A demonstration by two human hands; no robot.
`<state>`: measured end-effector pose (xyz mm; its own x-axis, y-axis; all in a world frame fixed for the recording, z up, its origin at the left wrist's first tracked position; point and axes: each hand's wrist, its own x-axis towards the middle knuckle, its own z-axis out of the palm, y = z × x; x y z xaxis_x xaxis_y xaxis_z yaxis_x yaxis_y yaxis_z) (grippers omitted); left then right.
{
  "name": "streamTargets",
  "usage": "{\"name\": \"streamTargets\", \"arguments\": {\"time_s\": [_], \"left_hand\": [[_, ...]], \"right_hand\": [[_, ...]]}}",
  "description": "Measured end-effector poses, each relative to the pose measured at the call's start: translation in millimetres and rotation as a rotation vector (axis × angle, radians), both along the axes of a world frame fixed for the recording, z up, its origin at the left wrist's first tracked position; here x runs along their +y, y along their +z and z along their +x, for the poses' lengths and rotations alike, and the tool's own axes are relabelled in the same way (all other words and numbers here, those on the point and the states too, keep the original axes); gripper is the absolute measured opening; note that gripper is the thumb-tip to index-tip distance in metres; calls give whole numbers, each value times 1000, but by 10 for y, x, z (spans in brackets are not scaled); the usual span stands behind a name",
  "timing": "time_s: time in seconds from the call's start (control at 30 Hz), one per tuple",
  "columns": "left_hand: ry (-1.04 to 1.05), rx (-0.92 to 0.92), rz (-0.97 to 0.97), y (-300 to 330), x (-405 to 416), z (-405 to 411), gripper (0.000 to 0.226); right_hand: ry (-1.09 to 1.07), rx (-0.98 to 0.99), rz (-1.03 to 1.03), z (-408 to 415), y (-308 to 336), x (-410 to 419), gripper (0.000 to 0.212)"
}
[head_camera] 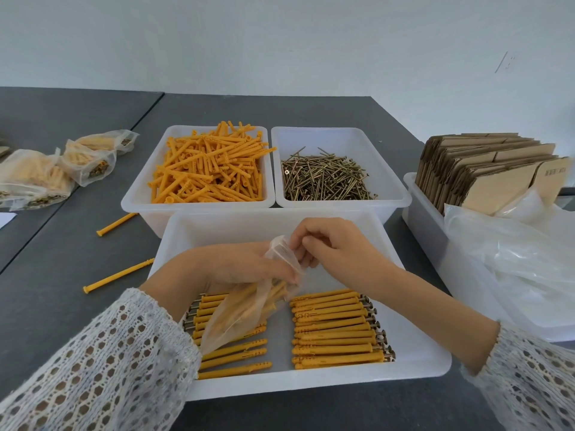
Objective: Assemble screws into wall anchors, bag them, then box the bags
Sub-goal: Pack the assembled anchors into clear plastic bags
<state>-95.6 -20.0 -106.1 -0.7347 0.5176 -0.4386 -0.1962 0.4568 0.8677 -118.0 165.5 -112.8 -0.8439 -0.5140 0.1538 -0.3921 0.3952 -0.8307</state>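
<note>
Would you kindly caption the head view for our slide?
Both hands, left and right, hold a clear plastic bag of yellow anchors over the white plastic tray.

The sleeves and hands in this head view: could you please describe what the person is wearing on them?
Both arms wear loose sleeves of pale, off-white openwork knit with a honeycomb pattern of small holes; the left sleeve and the right sleeve each end short of the wrist. The left hand and right hand are bare: no gloves, and no rings, watch or bracelet show.
</note>
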Motion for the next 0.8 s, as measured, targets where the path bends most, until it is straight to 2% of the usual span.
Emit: {"name": "streamTargets", "arguments": {"time_s": [0.17, 0.27, 0.37, 0.47, 0.53, 0.6, 0.67, 0.73, 0.8], "left_hand": [[35, 1, 61, 28, -3, -3, 23], [146, -6, 109, 50, -9, -15, 46], [257, -65, 352, 105, -20, -17, 65], [310, -74, 660, 173, -58, -16, 59], [366, -74, 792, 206, -100, -12, 51], [415, -5, 851, 218, -149, 0, 45], [432, 58, 921, 217, -202, 13, 54], [429, 84, 908, 221, -216, 7, 68], [465, 101, 873, 222, -193, -18, 64]], "right_hand": [[136, -38, -216, 29, 51, 9, 33], [-28, 38, -292, -6, 55, 34, 34], [-266, 118, -310, -82, 43, 89, 34], [-353, 119, -276, -122, 32, 111, 34], [-365, 129, -236, -125, 19, 111, 33], [-368, 148, -196, -116, 4, 103, 32], [-358, 169, -159, -107, -6, 88, 31], [-355, 193, -127, -108, -16, 71, 30], [-353, 213, -61, -121, -31, 71, 28]]}}
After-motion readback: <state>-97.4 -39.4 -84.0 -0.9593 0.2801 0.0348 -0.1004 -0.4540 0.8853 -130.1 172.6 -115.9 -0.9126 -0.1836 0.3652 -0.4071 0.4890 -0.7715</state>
